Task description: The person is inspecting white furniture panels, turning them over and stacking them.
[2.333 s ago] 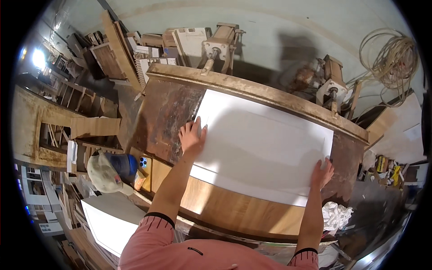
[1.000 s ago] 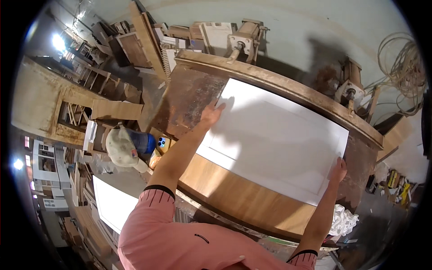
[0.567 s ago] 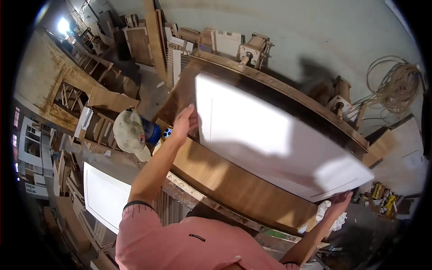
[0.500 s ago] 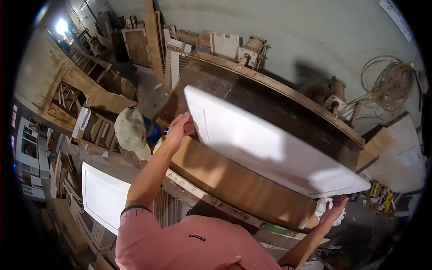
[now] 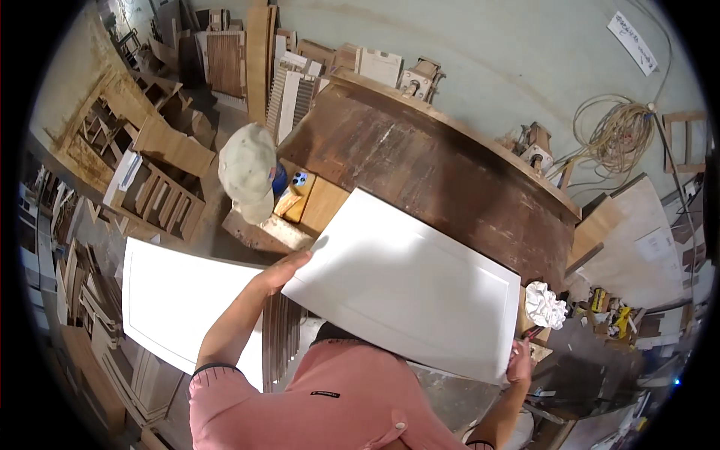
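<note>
I hold a large white rectangular panel [image 5: 409, 289] with a recessed frame, lifted off the brown worktable [image 5: 442, 169] and carried in front of my chest. My left hand [image 5: 283, 270] grips its left edge near the lower corner. My right hand [image 5: 519, 366] grips its lower right corner. The panel hangs tilted, its right end lower, clear of the table top.
A second white panel [image 5: 180, 304] lies to my lower left. A pale cap [image 5: 247, 171] rests on a block beside the table. A crumpled white rag [image 5: 545, 305] sits at the table's right end. Wooden frames, boards and coiled cable [image 5: 615, 139] line the walls.
The panel lay flat on the table under both hands; I lifted it, tilted it up, and drew it off the table toward my body.
</note>
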`<state>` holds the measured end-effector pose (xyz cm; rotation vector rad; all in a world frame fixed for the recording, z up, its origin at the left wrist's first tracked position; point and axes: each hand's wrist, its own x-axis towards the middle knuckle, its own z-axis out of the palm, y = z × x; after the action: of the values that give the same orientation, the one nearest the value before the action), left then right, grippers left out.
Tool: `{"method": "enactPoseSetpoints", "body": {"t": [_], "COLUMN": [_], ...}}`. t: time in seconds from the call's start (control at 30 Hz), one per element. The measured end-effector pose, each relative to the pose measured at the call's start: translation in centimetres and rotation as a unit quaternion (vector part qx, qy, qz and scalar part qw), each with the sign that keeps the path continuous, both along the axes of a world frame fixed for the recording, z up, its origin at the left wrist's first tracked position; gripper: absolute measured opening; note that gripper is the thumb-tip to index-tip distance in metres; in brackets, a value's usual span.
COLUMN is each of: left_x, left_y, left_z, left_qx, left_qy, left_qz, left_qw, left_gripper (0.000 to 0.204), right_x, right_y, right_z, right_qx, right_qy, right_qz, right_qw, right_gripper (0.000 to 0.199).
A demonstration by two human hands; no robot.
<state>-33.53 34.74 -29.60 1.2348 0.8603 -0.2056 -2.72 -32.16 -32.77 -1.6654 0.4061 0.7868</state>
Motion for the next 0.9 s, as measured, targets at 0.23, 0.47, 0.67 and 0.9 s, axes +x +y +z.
{"method": "enactPoseSetpoints", "body": {"t": [0.23, 0.47, 0.67, 0.9], "left_x": [-2.3, -4.8, -8.3, -7.0], "left_y": [-2.0, -7.5, -17.7, -18.1], "left_z": [-3.5, -3.1, -6.8, -10.6], "left_qx": [0.135, 0.561, 0.539, -0.108], "left_qy": [-0.052, -0.050, -0.034, -0.004], "left_qz": [-0.005, 0.074, 0.219, 0.471], "left_qw": [0.989, 0.823, 0.812, 0.875], "left_gripper": [0.060, 0.056, 0.068, 0.071], "right_x": [-4.9, -5.6, -7.7, -8.2], "right_y": [0.9, -1.1, -0.8, 0.0], "right_z": [-4.0, -6.5, -7.6, -7.6], "right_qx": [0.139, 0.013, 0.029, -0.004], "right_qy": [-0.006, -0.144, -0.136, -0.148], "right_qz": [-0.115, -0.030, 0.011, -0.016], "right_qw": [0.983, 0.989, 0.990, 0.989], "right_gripper": [0.059, 0.045, 0.044, 0.036]}}
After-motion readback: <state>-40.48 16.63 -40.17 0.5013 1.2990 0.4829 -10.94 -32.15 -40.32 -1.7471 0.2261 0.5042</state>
